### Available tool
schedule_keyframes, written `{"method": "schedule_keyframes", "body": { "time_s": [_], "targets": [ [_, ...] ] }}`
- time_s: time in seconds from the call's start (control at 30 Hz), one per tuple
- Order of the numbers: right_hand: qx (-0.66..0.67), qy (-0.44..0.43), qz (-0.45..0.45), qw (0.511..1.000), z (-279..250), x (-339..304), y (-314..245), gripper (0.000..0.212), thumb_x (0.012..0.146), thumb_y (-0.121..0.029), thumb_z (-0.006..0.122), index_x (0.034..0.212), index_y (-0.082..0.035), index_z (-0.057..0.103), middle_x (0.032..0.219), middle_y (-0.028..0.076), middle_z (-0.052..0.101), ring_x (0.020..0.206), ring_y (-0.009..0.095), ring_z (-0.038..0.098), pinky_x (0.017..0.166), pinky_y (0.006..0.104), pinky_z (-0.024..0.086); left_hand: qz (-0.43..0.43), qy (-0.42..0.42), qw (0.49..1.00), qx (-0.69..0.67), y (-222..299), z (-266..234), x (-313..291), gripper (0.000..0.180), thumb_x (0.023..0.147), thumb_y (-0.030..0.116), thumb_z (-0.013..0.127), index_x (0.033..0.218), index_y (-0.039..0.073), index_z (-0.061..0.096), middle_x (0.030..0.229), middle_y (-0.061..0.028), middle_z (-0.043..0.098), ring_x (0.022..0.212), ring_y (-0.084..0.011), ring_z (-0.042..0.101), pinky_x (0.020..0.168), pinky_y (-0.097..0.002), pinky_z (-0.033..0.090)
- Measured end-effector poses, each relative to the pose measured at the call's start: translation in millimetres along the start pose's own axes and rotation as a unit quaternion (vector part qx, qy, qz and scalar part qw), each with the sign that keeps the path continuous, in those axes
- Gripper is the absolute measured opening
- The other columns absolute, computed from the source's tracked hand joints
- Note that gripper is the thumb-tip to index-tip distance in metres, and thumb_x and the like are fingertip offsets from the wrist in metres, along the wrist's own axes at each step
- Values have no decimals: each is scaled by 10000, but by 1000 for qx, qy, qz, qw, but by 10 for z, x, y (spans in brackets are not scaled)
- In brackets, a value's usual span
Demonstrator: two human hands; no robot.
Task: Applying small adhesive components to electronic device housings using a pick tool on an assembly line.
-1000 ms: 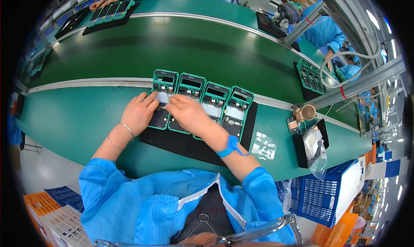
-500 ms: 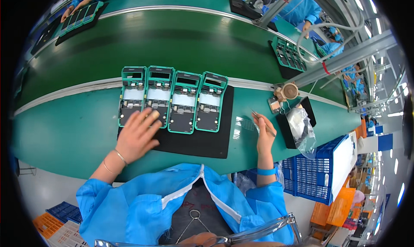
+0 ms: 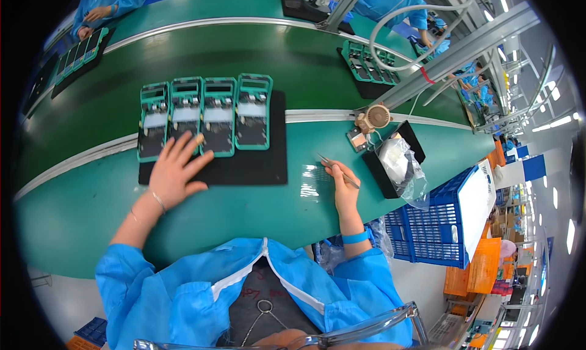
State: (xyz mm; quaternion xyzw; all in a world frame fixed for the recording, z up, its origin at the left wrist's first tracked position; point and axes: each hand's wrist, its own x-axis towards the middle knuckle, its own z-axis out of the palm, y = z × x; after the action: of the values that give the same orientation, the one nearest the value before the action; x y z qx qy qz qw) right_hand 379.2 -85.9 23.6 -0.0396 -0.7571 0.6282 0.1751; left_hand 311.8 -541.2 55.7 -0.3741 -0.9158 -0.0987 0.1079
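green-framed device housings [image 3: 218,136], four in number, stand in a close row before me, their backs to the worktable's far edge and their inner parts laid bare. each bright green rim bounds a dark, slot-like window at the top, a pale rectangular panel across the middle, small metallic parts around it, and a flat black section below. the row is slightly uneven: the rightmost housing sits a little higher than its neighbours. all four lie on a black mat [image 3: 259,170] that reaches from the green worktable [image 3: 256,209] over the metal rail [image 3: 314,116] toward the dark green belt [image 3: 305,75]. my left hand [image 3: 173,173] is spread wide over the lower part of the row, partly hiding the second housing, a yellowish cover [image 3: 199,138] on one fingertip; whether it presses down, i cannot tell. my right hand [image 3: 345,188], well apart from the row, pinches metal tweezers [image 3: 350,180], tips up and to the left, beside a clear sheet [image 3: 309,190] with shiny white strips. farther right rests a black box [image 3: 376,178] holding a plastic bag [image 3: 400,160].
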Motion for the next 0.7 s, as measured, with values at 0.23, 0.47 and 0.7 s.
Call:
{"method": "schedule_keyframes", "body": {
  "time_s": [0.23,0.47,0.7],
  "targets": [
    [23,-11,-12,1000,23,28,68,259,1075,-107,618,1212,89,720,1142,181,768,1094,236,731,965,331,585,-194,-30,964,179,-1361,331,1164,622,1063,439,578,1635,280,392,1689,-125,352,1524,-369,369,1220,-575,332],
    [50,-9,-1,999,-77,-73,196,279,1079,-172,640,1219,50,735,1168,137,769,1089,199,718,945,326,582,-29,225,950,-213,-581,917,2189,356,1035,165,616,1354,7,627,1324,-206,668,1228,-412,622,1096,-456,485],
    [-7,-142,-74,987,-100,-258,51,234,1071,-160,646,1231,-38,764,1288,84,754,1187,190,680,1018,342,542,-241,-47,575,-781,330,1275,3301,504,1086,220,558,1484,-80,481,1428,-286,601,1221,-418,670,1042,-460,564]
  ]
}}
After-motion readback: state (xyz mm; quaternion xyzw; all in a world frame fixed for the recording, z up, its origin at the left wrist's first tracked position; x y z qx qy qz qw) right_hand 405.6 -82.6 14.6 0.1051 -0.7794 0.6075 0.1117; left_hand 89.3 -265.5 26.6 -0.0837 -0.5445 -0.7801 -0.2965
